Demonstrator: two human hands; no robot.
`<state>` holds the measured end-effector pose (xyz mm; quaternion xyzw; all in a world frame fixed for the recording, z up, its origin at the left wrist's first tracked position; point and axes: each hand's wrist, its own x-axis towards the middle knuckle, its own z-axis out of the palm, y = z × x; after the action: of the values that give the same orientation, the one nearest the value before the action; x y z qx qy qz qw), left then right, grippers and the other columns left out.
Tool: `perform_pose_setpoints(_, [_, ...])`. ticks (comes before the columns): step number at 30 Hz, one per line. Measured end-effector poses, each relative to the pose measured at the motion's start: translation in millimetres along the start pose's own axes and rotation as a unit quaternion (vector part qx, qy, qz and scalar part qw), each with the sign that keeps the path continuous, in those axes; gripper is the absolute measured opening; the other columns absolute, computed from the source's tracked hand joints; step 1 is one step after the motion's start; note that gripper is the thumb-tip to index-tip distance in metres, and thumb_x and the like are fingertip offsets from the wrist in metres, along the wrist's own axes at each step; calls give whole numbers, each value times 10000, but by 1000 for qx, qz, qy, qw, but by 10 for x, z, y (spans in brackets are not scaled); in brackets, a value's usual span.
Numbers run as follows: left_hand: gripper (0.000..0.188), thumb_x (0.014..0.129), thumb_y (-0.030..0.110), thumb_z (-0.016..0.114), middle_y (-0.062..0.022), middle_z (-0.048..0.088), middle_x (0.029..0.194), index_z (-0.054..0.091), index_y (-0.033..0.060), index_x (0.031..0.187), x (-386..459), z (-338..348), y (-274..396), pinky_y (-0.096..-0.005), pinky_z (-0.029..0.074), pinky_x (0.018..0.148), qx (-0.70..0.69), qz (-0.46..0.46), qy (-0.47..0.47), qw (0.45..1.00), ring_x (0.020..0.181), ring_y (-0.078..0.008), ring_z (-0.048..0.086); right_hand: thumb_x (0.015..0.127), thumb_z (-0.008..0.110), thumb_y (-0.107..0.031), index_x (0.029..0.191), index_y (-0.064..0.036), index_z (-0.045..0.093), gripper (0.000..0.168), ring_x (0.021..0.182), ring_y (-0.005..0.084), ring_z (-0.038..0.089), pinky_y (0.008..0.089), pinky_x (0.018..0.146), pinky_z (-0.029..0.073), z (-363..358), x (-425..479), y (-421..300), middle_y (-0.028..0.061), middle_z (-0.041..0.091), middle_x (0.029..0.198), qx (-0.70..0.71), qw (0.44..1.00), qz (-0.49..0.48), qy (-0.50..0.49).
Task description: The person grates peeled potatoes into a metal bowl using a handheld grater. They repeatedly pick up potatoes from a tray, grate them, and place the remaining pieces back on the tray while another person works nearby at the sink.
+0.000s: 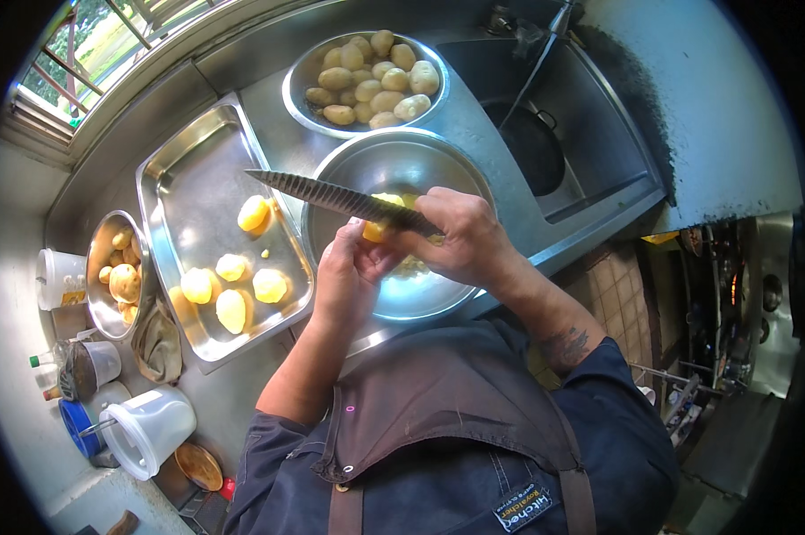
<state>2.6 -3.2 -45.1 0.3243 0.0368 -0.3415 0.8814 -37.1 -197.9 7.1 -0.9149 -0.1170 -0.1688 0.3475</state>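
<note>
My right hand (466,231) grips a kitchen knife (329,195) with a patterned blade, its tip pointing left. Beneath the blade, my left hand (359,257) holds a yellow potato (374,231), partly hidden by my fingers and the knife. Both hands are over a large steel bowl (402,148), where yellowish peelings or pieces lie at the bottom. To the left, several peeled potatoes (231,311) rest in a rectangular steel tray (195,157). Behind the large bowl, another steel bowl (294,100) is heaped with unpeeled potatoes (368,89).
At right, water runs from a faucet (561,19) into a sink (606,127) holding a dark pan (533,150). A smaller bowl (95,267) of potatoes, a cloth (156,344) and plastic buckets (165,421) stand left of the tray. A stove (737,301) lies far right.
</note>
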Motion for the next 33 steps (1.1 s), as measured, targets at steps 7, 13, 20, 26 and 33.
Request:
perform_pose_setpoints(7, [461, 1140, 315, 438, -236, 706, 1280, 551, -60, 1382, 96, -7, 27, -437, 571, 1080, -28, -4, -8, 1000, 1196, -327, 713, 902, 841, -270, 945, -39, 702, 273, 749, 364, 685, 460, 668, 546, 65, -184, -85, 166, 662, 844, 50, 998, -36, -27])
perform_pose_setpoints(13, [580, 1108, 376, 365, -290, 698, 1320, 543, -78, 1423, 62, -35, 139, -473, 538, 1127, -19, -24, 4, 1000, 1265, -385, 689, 897, 863, -206, 934, -20, 666, 274, 732, 318, 661, 427, 657, 526, -208, -171, -36, 132, 652, 830, 67, 997, 40, 16])
perform_pose_setpoints(20, [593, 1102, 444, 399, -263, 705, 1341, 575, -23, 1423, 22, 41, 179, -480, 534, 1124, 20, 0, -13, 1000, 1269, -359, 693, 917, 871, -266, 1018, -7, 687, 334, 769, 205, 679, 370, 677, 535, -279, -151, -128, 89, 666, 837, 189, 973, 119, -56])
perform_pose_setpoints(26, [487, 1119, 409, 434, -182, 736, 1250, 578, 17, 1370, 32, 111, 127, -434, 603, 997, 0, 19, -2, 1000, 1126, -262, 740, 902, 871, -326, 971, -20, 681, 367, 756, 291, 692, 415, 680, 541, -61, -61, -76, 119, 657, 818, 66, 997, -21, 34])
perform_pose_setpoints(33, [370, 1123, 314, 453, -118, 727, 1238, 592, 35, 1322, -9, 204, 104, -385, 562, 1031, -24, 49, -18, 998, 1113, -199, 715, 907, 855, -392, 933, -38, 665, 403, 742, 330, 693, 453, 679, 547, 63, 32, -143, 142, 660, 820, 42, 998, -2, 53])
